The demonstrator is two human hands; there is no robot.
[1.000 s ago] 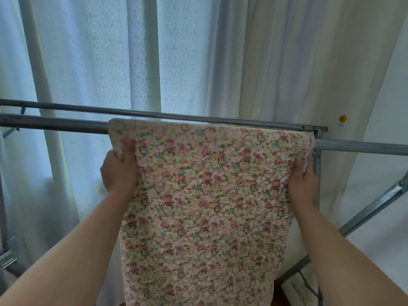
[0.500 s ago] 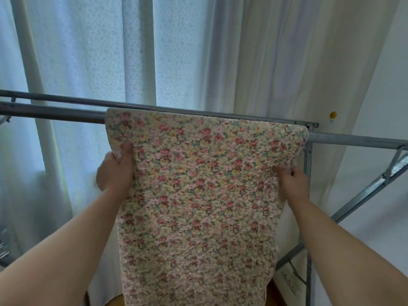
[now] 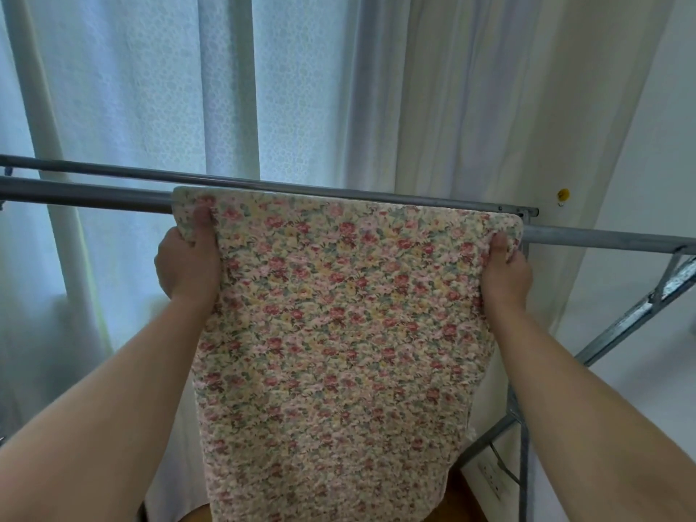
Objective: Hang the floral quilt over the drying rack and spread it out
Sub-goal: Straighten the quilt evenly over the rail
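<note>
The floral quilt (image 3: 339, 333) stretched between your left hand (image 3: 188, 265) and right hand (image 3: 506, 275) is cream, densely printed with small red, pink and yellow flowers and green leaves. Above your hands, the drying rack (image 3: 83, 195) is dull grey metal. Beyond it hangs a white sheer curtain (image 3: 150, 88) with a fine lacy pattern. Past your right hand are a plain cream curtain (image 3: 489, 88) and a white wall (image 3: 640, 163) with a small yellow spot (image 3: 563, 194).

Daylight glows through a sheer white curtain (image 3: 150, 107). A cream curtain (image 3: 489, 107) hangs beside a white wall (image 3: 647, 182), above a wooden floor (image 3: 455, 499).
</note>
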